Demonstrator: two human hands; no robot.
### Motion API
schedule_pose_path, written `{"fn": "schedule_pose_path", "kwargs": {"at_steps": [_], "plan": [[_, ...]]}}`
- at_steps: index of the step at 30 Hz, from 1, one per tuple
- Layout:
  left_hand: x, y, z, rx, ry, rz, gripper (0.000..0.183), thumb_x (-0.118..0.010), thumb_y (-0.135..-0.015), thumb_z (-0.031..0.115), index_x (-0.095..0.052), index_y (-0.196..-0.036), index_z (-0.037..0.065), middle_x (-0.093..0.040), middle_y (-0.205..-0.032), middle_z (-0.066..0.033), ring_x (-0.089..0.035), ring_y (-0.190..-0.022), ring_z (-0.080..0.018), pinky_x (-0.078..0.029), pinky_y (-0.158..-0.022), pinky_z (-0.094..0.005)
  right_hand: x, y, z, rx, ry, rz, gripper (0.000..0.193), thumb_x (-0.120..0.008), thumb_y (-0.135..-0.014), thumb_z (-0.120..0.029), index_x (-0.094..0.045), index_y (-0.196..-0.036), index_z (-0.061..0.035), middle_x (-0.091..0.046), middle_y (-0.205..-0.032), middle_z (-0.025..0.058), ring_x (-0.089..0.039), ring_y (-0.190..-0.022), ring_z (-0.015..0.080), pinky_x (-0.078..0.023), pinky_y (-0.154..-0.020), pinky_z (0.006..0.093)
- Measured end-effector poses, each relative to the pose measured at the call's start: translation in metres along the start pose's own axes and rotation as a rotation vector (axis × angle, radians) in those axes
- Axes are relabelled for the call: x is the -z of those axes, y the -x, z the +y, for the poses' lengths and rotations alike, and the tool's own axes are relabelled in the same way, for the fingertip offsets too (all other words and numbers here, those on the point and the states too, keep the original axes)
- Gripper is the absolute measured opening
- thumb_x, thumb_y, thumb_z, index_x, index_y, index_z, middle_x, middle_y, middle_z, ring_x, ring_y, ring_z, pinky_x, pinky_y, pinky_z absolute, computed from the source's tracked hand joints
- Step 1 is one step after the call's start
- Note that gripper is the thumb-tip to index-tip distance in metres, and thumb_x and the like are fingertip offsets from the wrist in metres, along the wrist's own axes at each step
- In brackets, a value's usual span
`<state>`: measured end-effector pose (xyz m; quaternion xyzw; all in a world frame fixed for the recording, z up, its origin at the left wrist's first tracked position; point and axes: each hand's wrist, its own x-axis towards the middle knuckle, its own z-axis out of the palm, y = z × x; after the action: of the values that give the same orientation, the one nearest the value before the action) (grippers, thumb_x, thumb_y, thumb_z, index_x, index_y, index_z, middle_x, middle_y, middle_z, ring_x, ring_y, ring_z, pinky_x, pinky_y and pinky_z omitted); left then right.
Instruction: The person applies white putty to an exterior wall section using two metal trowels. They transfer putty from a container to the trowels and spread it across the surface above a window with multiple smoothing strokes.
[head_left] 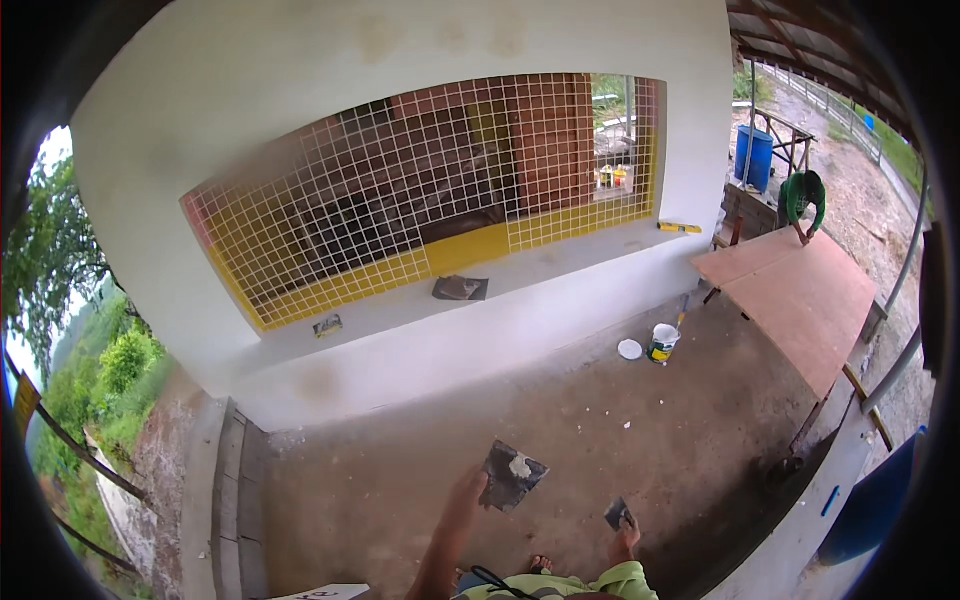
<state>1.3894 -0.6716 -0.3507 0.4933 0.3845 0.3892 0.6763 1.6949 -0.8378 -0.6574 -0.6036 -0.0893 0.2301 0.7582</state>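
Observation:
My left hand (469, 494) grips the edge of a dark square plate (508, 489), which carries a dab of white putty (520, 466). To its right, my right hand (625, 541) is closed around a small dark flat scraper (616, 512); its handle is hidden in my fingers. Both tools are held above the floor, apart from each other and from the wall. On the window ledge ahead lie another dark flat sheet (461, 288) and a small printed packet or paper (327, 325).
A white wall (480, 345) frames a window with white mesh (400, 190). A yellow level (680, 228) rests on the ledge. On the floor stand an open bucket (663, 343) and its lid (629, 349). At right, a person in green (803, 200) leans over a plywood sheet (800, 295).

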Motion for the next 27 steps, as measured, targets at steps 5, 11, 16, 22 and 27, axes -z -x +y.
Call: {"fn": "schedule_pose_path", "kwargs": {"at_steps": [5,11,16,22,27], "plan": [[0.074,0.026,-0.01,-0.021,0.101,0.374,0.031,-0.048,-0.103,0.032,-0.061,-0.118,0.008,-0.063,-0.091,0.0007,-0.057,-0.074,-0.0085,-0.045,-0.06,-0.0262,0.1,0.041,0.033,-0.187,0.319,0.316,0.027,-0.062,-0.083,-0.024,-0.066,-0.106,-0.0106,-0.065,-0.098,0.0018,-0.059,-0.089,0.0168,-0.049,-0.071,0.0358],[0.155,0.065,-0.021,-0.091,0.211,0.518,0.028,-0.053,-0.102,0.033,-0.066,-0.105,0.009,-0.063,-0.081,0.0007,-0.058,-0.069,-0.0101,-0.043,-0.06,-0.0277,0.042,0.057,-0.021,-0.289,0.057,0.286,0.027,-0.063,-0.085,-0.029,-0.064,-0.107,-0.0145,-0.065,-0.1,0.0016,-0.06,-0.089,0.0183,-0.049,-0.069,0.0378],[0.196,0.101,-0.013,-0.073,0.202,0.536,0.026,-0.051,-0.103,0.03,-0.064,-0.109,0.009,-0.062,-0.084,0.0013,-0.056,-0.067,-0.0093,-0.043,-0.057,-0.0263,-0.082,0.039,-0.038,-0.294,-0.03,-0.084,0.031,-0.066,-0.087,-0.039,-0.059,-0.111,-0.0217,-0.062,-0.109,0.0005,-0.062,-0.093,0.0209,-0.05,-0.068,0.0412],[0.249,0.118,-0.034,-0.196,-0.05,0.721,0.028,-0.05,-0.103,0.03,-0.062,-0.114,0.007,-0.059,-0.089,0.0022,-0.05,-0.075,-0.0074,-0.039,-0.064,-0.0249,-0.297,0.107,-0.146,-0.296,-0.29,-0.677,0.044,-0.068,-0.092,-0.027,-0.055,-0.133,-0.0142,-0.061,-0.121,0.001,-0.059,-0.107,0.0179,-0.048,-0.088,0.0376],[0.238,0.091,0.076,-0.147,0.015,0.681,0.029,-0.052,-0.103,0.03,-0.062,-0.118,0.007,-0.054,-0.084,0.0054,-0.047,-0.073,-0.0049,-0.04,-0.061,-0.0241,-0.399,0.171,-0.232,0.082,0.078,-0.86,0.028,-0.065,-0.095,-0.014,-0.063,-0.121,-0.0041,-0.064,-0.113,0.0039,-0.061,-0.098,0.0141,-0.049,-0.086,0.0291]]}}
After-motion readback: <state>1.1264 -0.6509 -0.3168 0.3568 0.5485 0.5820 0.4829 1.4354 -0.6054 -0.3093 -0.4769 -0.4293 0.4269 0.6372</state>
